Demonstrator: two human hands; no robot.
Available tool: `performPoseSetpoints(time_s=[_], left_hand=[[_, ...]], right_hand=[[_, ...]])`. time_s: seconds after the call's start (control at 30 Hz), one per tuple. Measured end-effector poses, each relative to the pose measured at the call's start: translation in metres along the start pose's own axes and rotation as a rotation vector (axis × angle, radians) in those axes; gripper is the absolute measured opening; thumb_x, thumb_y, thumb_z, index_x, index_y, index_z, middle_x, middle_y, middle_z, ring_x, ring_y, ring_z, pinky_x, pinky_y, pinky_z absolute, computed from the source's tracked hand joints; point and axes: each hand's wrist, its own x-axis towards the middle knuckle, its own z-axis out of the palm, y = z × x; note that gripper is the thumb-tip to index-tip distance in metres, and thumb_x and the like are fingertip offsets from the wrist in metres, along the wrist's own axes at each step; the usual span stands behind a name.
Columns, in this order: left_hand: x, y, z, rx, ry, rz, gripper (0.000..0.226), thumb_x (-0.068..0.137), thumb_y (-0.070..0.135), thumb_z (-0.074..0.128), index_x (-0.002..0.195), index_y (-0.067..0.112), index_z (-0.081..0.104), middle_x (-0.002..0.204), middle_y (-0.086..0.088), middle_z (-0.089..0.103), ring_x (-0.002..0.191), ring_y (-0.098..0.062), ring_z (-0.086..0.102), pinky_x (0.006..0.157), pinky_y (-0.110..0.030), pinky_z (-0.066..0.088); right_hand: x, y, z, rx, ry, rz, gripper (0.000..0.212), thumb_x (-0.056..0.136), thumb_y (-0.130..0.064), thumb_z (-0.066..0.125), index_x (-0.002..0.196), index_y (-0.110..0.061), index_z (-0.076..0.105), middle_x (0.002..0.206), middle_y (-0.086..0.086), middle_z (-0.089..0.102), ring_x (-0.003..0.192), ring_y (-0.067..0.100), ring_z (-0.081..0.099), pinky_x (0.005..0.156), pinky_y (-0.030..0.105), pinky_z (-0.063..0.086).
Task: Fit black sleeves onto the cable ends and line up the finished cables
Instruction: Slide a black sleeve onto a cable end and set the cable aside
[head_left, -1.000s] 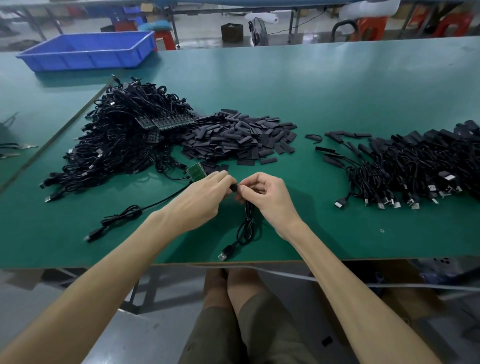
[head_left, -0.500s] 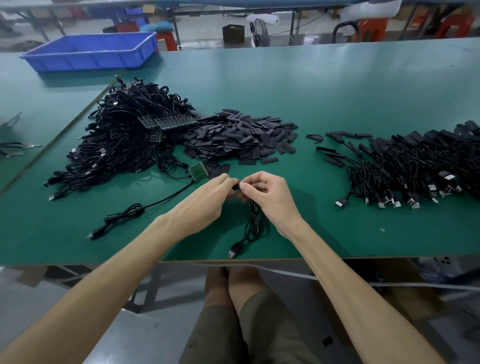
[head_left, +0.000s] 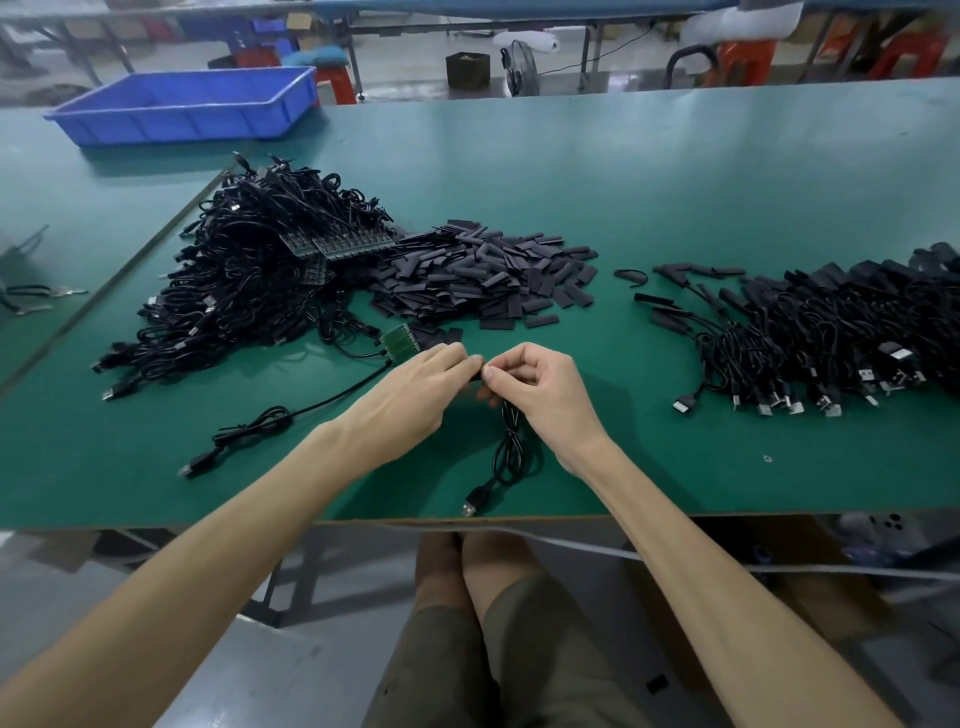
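My left hand (head_left: 415, 384) and my right hand (head_left: 540, 389) meet at the middle front of the green table (head_left: 649, 156). Between their fingertips they pinch a black sleeve (head_left: 474, 375) on the end of a black cable (head_left: 511, 447). That cable hangs down from my right hand, and its USB plug (head_left: 475, 503) lies near the table's front edge. A heap of loose black sleeves (head_left: 483, 270) sits behind my hands. A pile of bare cables (head_left: 249, 275) lies at the left. Sleeved cables (head_left: 831, 332) lie in a row at the right.
One cable with a small green board (head_left: 397, 345) lies left of my hands, its plug (head_left: 195, 464) pointing at the front edge. A blue bin (head_left: 182, 106) stands at the far left. Pliers (head_left: 36, 299) rest on the neighbouring table.
Both hands stay together on the cable end. The hanging cable and its plug have shifted slightly to the right along the front edge.
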Motion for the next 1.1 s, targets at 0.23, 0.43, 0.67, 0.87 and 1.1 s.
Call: performPoseSetpoints(time_s=[0.23, 0.43, 0.67, 0.87, 1.1], left_hand=[[0.0, 0.002, 0.005, -0.192, 0.028, -0.11, 0.035, 0.097, -0.011, 0.046, 0.123, 0.004, 0.065, 0.096, -0.001, 0.05, 0.094, -0.02, 0.05, 0.089, -0.04, 0.05], [0.002, -0.004, -0.005, -0.258, 0.068, -0.213, 0.022, 0.101, 0.015, 0.059, 0.121, 0.013, 0.069, 0.1, 0.003, 0.061, 0.095, -0.016, 0.058, 0.09, -0.037, 0.05], [0.0, -0.003, -0.003, -0.18, -0.061, -0.121, 0.018, 0.101, 0.001, 0.052, 0.107, 0.004, 0.069, 0.095, -0.01, 0.057, 0.092, -0.027, 0.063, 0.088, -0.043, 0.055], [0.003, -0.003, 0.0, -0.278, -0.04, -0.129, 0.02, 0.101, -0.005, 0.049, 0.106, 0.0, 0.068, 0.091, -0.005, 0.053, 0.086, -0.016, 0.061, 0.09, -0.031, 0.056], [0.003, -0.001, 0.009, -0.359, 0.031, -0.196, 0.025, 0.099, -0.009, 0.051, 0.111, -0.001, 0.072, 0.094, -0.009, 0.063, 0.087, -0.022, 0.065, 0.085, -0.031, 0.053]], right_hand=[[0.002, 0.002, 0.001, -0.011, -0.024, 0.003, 0.004, 0.092, -0.008, 0.074, 0.093, -0.007, 0.071, 0.088, 0.008, 0.079, 0.085, 0.026, 0.076, 0.091, 0.047, 0.06], [0.002, 0.002, 0.002, -0.072, 0.002, -0.024, 0.006, 0.089, -0.014, 0.077, 0.088, -0.013, 0.071, 0.085, 0.005, 0.078, 0.086, 0.026, 0.074, 0.089, 0.048, 0.059], [0.003, -0.001, 0.001, -0.162, -0.03, -0.011, 0.006, 0.088, -0.01, 0.076, 0.084, -0.013, 0.072, 0.078, 0.002, 0.077, 0.08, 0.022, 0.074, 0.085, 0.044, 0.061], [0.005, 0.002, -0.001, -0.156, -0.035, -0.035, 0.009, 0.089, -0.012, 0.077, 0.083, -0.017, 0.073, 0.078, 0.001, 0.077, 0.078, 0.018, 0.074, 0.081, 0.035, 0.061], [0.007, 0.003, -0.003, -0.14, -0.07, -0.044, 0.005, 0.09, -0.01, 0.077, 0.087, -0.013, 0.073, 0.081, 0.002, 0.078, 0.077, 0.019, 0.076, 0.085, 0.04, 0.062]])
